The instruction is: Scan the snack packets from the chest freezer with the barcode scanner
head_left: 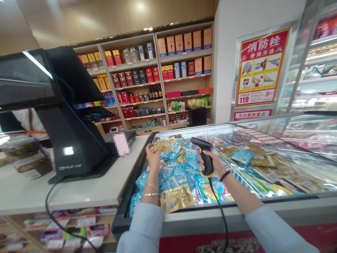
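Observation:
My right hand point(215, 162) is wrapped round the handle of a black barcode scanner point(202, 143) with yellow trim, its head tilted toward the left. From the handle a black cord hangs over the freezer's front edge. Over at the left side, my left hand point(153, 156) grips a gold foil packet point(163, 145) by its near edge. Beneath both hands lie many blue packets point(175, 175), with a larger gold packet point(177, 198) near the front rim. A bright blue and yellow bag point(209, 188) lies below the scanner.
A glass-topped chest freezer point(258, 207) holds the packets; a white wire divider point(240, 177) separates more gold packets on the right. Left of it stands a counter point(105, 195) with a black checkout terminal point(81, 154) and plastic jars point(31, 158). Shelves of boxes point(179, 44) line the back.

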A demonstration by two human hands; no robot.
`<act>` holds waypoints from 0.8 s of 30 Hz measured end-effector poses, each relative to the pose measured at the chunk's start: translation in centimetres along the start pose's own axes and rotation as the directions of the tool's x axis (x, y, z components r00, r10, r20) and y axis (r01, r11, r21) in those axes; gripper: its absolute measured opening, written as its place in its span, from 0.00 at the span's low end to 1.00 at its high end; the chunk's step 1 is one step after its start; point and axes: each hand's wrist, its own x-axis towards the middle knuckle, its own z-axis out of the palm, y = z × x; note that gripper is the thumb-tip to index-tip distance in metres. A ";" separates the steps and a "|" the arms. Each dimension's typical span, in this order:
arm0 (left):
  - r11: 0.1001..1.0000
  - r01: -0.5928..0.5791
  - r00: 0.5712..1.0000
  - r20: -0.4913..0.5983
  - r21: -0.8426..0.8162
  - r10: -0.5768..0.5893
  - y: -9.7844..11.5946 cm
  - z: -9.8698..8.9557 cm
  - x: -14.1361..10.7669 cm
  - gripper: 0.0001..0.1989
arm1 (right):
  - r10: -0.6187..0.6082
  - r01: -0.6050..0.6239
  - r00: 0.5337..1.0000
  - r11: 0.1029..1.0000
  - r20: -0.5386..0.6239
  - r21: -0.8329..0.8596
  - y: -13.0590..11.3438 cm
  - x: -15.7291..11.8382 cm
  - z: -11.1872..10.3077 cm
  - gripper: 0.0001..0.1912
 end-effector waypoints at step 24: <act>0.874 0.034 0.973 0.216 -0.484 0.082 0.0 2.3 -1.2 0.20 | -0.044 0.046 0.998 0.997 0.048 -0.055 0.5 -0.3 1.2 0.16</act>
